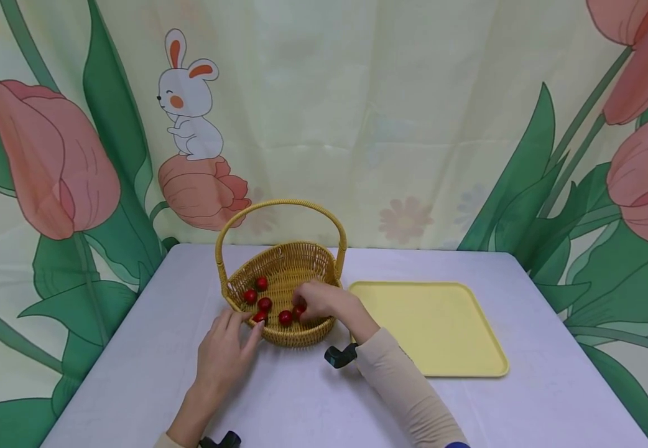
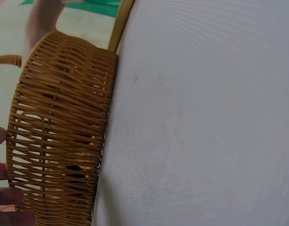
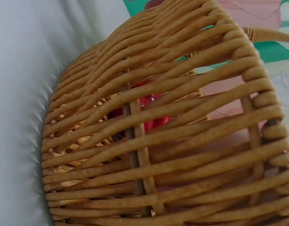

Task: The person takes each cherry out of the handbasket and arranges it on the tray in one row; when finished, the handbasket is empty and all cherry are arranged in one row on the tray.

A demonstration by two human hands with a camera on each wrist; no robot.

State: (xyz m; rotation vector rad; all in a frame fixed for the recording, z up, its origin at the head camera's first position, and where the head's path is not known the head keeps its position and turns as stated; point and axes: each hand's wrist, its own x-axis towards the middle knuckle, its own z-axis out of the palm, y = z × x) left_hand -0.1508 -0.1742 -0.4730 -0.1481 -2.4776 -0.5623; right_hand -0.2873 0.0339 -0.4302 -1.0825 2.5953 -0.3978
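A woven wicker basket with a tall arched handle stands on the table, several small glossy red round fruits inside. My right hand reaches over its right rim, and the curled fingers pinch one red round fruit. Seen through the weave in the right wrist view, a red fruit lies close to the partly hidden hand. At the front left rim, my left hand touches the basket with its fingers fairly straight. Its fingertips show against the wicker wall in the left wrist view.
To the right of the basket lies a shallow yellow tray on the white tablecloth. Behind the table hangs a curtain printed with tulips and a rabbit. The basket's handle arches above the fruits.
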